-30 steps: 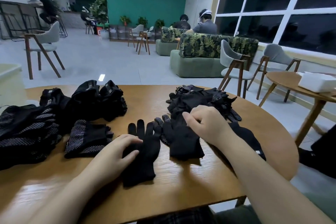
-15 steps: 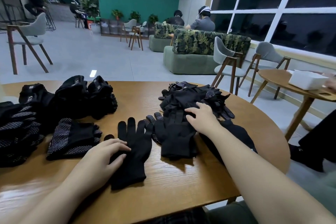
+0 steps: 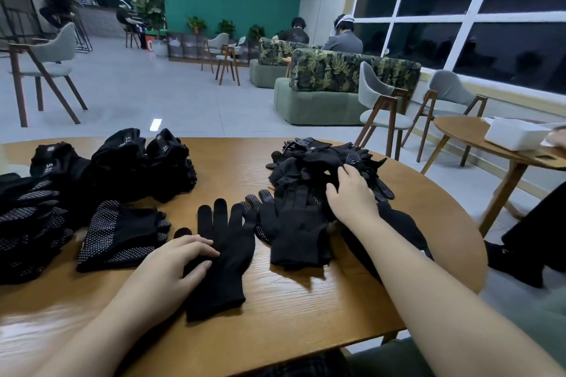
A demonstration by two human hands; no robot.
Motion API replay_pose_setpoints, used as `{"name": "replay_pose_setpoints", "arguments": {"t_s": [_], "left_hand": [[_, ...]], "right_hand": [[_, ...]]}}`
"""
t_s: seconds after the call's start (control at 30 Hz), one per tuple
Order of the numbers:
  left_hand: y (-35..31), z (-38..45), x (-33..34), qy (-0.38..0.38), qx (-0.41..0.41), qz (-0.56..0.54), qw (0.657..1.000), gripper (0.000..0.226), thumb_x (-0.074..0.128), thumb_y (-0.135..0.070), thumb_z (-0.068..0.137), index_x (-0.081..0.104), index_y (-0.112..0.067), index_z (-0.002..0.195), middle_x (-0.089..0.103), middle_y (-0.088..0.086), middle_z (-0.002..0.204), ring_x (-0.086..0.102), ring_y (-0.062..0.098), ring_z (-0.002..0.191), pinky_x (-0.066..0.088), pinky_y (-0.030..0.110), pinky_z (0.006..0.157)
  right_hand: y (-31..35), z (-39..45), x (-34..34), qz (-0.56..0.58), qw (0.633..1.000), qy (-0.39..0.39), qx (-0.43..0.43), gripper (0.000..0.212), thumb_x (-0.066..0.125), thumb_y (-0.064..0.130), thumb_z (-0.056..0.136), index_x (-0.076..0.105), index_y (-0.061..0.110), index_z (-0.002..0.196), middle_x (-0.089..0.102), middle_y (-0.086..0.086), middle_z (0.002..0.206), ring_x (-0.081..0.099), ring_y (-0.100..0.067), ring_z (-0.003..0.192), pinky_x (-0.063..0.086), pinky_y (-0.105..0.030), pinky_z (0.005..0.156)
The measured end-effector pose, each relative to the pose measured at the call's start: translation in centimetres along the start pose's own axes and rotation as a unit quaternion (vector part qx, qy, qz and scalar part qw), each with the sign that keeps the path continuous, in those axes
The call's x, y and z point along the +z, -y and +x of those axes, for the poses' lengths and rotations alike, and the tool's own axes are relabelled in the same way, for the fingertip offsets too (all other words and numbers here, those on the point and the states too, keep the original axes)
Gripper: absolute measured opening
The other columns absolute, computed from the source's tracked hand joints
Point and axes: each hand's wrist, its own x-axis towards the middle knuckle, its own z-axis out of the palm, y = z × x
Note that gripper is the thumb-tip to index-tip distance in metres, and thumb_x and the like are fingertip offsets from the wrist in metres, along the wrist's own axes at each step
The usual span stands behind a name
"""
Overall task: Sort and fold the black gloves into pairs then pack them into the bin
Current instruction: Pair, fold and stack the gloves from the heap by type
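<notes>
Head view: left hand [image 3: 171,266] rests flat, fingers [image 3: 200,246] relaxed, on a plain black glove [image 3: 225,257] lying on the wooden counter [image 3: 306,309]. Right hand [image 3: 352,196] reaches into the unsorted glove pile [image 3: 321,162]; whether its fingers grip anything, I cannot tell. Folded dotted gloves [image 3: 119,232] sit just left of the left fingers.

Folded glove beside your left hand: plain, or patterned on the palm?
Patterned: the folded glove is black with rows of small white dots, clearest in the head view.
</notes>
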Motion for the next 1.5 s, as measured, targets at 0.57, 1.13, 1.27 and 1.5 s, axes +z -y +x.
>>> {"name": "replay_pose_setpoints", "arguments": {"t_s": [0.57, 1.13, 1.27, 1.5], "left_hand": [[-0.1, 0.0, -0.1, 0.007, -0.004, 0.011, 1.000, 0.028, 0.065, -0.023, 0.087, 0.060, -0.051, 0.089, 0.052, -0.033, 0.112, 0.049, -0.008, 0.111, 0.039, 0.025, 0.096], [-0.4, -0.1, -0.1, 0.062, 0.030, 0.035, 0.997, 0.025, 0.043, -0.063, 0.082, 0.055, -0.057, 0.102, 0.043, -0.038, 0.127, 0.031, -0.012, 0.130, 0.028, 0.019, 0.107], [-0.6, 0.0, -0.2, 0.059, 0.033, 0.034, 0.997, 0.040, 0.028, -0.070, 0.073, 0.053, -0.059, 0.102, 0.042, -0.040, 0.125, 0.027, -0.014, 0.131, 0.024, 0.017, 0.108], [-0.9, 0.3, -0.1, 0.075, 0.032, 0.071, 0.994, 0.046, 0.020, -0.079, 0.072, 0.045, -0.063, 0.108, 0.035, -0.036, 0.135, 0.014, -0.010, 0.137, 0.022, 0.025, 0.112]], "right_hand": [[-4.7, -5.5, -2.1, -0.059, 0.996, 0.046, -0.055, 0.046, 0.048, 0.035, 0.096, 0.043, 0.023, 0.141, 0.040, 0.004, 0.148, 0.031, -0.015, 0.138, 0.025, -0.036, 0.114], [-7.0, -6.6, -3.1, -0.124, 0.978, 0.128, 0.106, 0.036, 0.042, 0.027, 0.091, 0.058, 0.020, 0.123, 0.060, -0.001, 0.123, 0.051, -0.024, 0.117, 0.015, -0.048, 0.115], [-6.1, -4.6, -3.2, -0.053, 0.994, 0.031, 0.089, 0.035, 0.043, 0.022, 0.091, 0.058, 0.019, 0.123, 0.061, -0.004, 0.119, 0.054, -0.026, 0.109, 0.037, -0.040, 0.104], [-6.9, 1.9, -0.7, 0.009, 0.989, 0.106, 0.101, 0.048, 0.041, 0.033, 0.099, 0.035, 0.028, 0.146, 0.018, -0.005, 0.158, 0.019, -0.030, 0.143, 0.025, -0.044, 0.113]]}}
